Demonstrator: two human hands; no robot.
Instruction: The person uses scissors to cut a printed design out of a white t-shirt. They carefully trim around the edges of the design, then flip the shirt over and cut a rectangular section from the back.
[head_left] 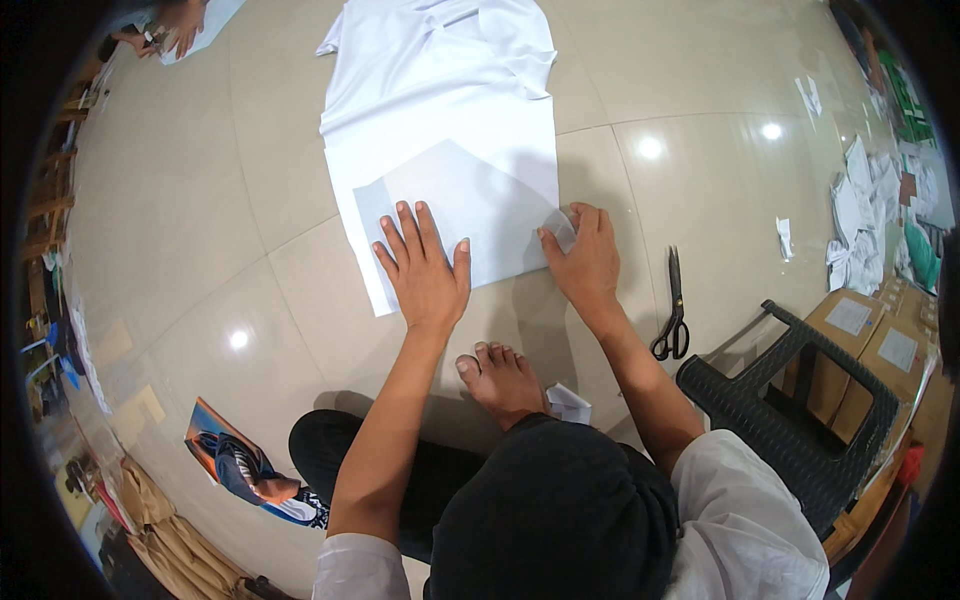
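Observation:
A white cloth (430,115) lies on the tiled floor ahead of me, smooth at its near end and rumpled at its far end. On the near end rests a pale grey sheet (445,180) with a peaked far edge, apparently paper. My left hand (425,265) presses flat on the sheet's left part, fingers spread. At the right edge, my right hand (588,255) pinches the sheet's curled corner (562,232) between thumb and fingers. Whether the cloth is also in that pinch, I cannot tell. Black-handled scissors (674,310) lie on the floor to the right, apart from both hands.
A dark plastic stool (800,400) stands at the lower right beside cardboard boxes (860,330). White cloth scraps (855,220) are heaped at the far right. A colourful printed piece (245,465) lies at the lower left. Another person's hands (180,25) show at the upper left.

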